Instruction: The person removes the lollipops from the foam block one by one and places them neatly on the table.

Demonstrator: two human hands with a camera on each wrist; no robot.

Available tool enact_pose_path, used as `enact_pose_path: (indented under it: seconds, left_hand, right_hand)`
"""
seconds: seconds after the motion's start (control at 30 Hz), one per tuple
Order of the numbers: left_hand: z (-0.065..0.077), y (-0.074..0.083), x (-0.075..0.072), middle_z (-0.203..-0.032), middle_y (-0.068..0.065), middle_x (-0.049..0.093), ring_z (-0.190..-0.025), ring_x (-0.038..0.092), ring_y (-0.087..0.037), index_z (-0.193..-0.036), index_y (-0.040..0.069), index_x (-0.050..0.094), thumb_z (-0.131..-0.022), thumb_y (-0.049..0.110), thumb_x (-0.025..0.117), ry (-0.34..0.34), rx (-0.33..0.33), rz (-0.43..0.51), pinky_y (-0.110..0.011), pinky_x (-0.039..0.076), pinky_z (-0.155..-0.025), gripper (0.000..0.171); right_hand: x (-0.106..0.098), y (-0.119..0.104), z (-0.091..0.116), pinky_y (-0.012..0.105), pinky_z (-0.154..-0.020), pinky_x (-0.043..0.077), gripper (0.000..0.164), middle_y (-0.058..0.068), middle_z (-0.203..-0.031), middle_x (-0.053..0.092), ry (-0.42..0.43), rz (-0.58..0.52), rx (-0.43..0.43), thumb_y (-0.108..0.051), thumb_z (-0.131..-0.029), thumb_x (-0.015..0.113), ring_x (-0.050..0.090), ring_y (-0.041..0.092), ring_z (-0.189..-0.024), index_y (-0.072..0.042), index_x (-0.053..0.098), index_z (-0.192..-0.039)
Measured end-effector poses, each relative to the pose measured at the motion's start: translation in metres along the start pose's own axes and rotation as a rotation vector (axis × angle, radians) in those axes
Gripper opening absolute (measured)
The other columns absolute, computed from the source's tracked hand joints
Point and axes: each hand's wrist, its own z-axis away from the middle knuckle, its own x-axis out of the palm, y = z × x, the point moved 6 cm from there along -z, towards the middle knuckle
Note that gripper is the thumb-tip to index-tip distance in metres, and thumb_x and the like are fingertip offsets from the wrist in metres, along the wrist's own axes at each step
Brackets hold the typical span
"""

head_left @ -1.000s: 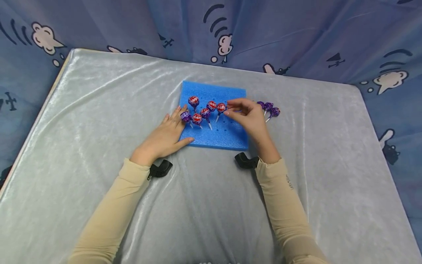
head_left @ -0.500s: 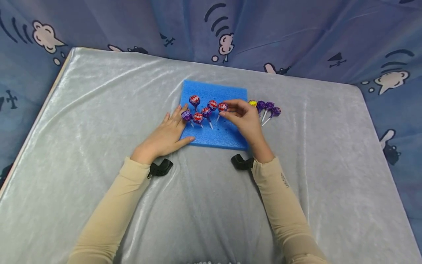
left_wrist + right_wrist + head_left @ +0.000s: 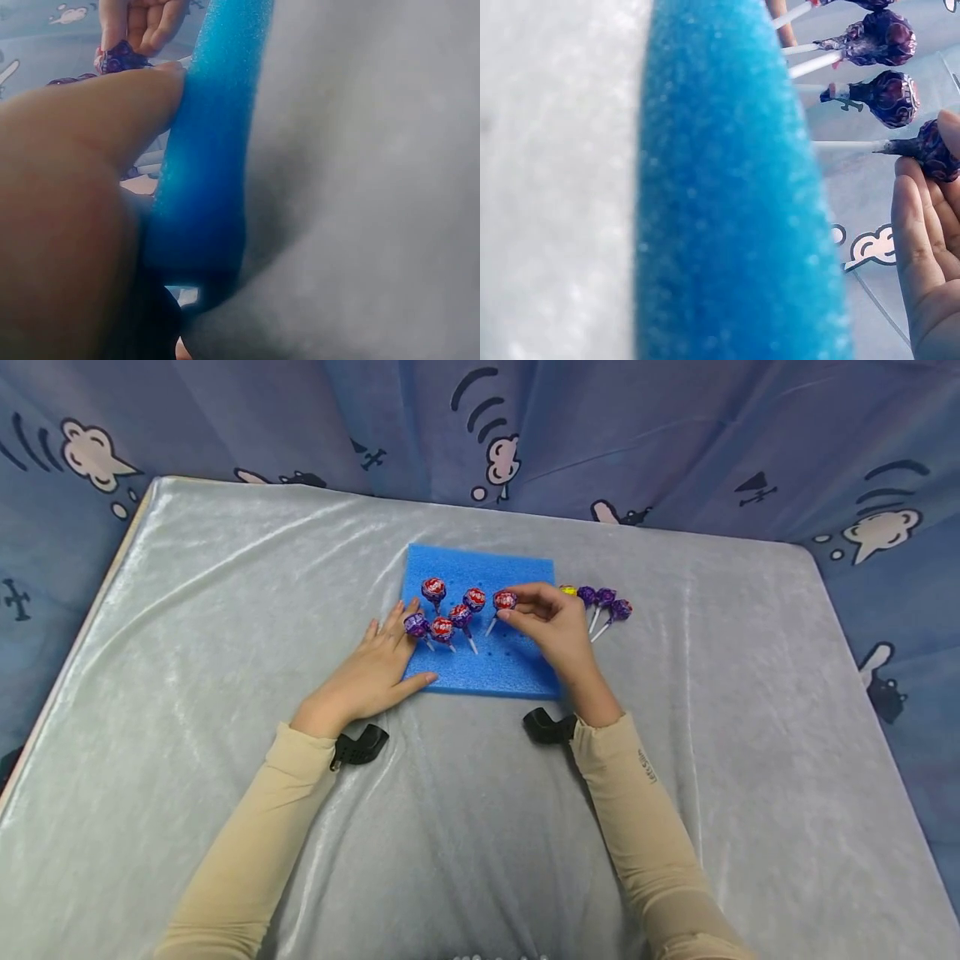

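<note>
Pinching a red-topped lollipop (image 3: 505,601) by its wrapped head, the right hand (image 3: 558,627) holds it above the blue foam block (image 3: 510,670), stick slanting down. The left hand (image 3: 369,670) has no grip on anything: its fingers lie spread over the foam's left side, thumb by the near edge. Five standing lollipops (image 3: 461,615) rise from the foam to the left of the held one.

A stick pressed in at a slant could bend or skid off, since the pinch is at the head, well away from the tip. If the left hand let go, the foam might slide on the cloth-covered desk (image 3: 450,827). The neighbours are close enough that a stray knuckle could knock one askew, and a shallow stick might topple.

Whether the held stick is in a hole or merely touching the surface cannot be told; in the right wrist view the foam's edge hides its tip. The right hand covers part of the foam and partly hides the loose lollipops (image 3: 605,598) to its right, the yellow one most. The left thumb blocks much of the left wrist view, while the right wrist view cuts off the right hand.
</note>
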Motion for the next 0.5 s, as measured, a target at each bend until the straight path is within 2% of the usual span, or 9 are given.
enact_pose_path:
  seconds: [0.17,0.5]
  left_hand:
    - [0.0,0.0,0.0,-0.156,-0.012,-0.014,-0.141,-0.016,-0.026,-0.149,-0.002,0.007,-0.098,0.047,0.041,0.004,0.001,0.001,-0.051,-0.002,-0.113,0.079]
    - [0.0,0.0,0.0,-0.156,-0.013,-0.014,-0.142,-0.015,-0.028,-0.149,-0.003,0.006,-0.098,0.046,0.041,0.016,0.011,0.004,-0.051,-0.002,-0.113,0.079]
  right_hand:
    - [-0.004,-0.001,0.0,0.02,-0.071,0.053,0.028,-0.003,-0.087,0.067,0.02,-0.005,0.006,0.003,-0.08,0.072,0.064,0.01,-0.078,0.013,0.064,-0.105]
    - [-0.014,-0.007,-0.001,0.021,-0.073,0.053,0.028,-0.003,-0.086,0.068,0.048,-0.04,-0.016,0.004,-0.08,0.072,0.066,0.01,-0.077,0.014,0.064,-0.104]
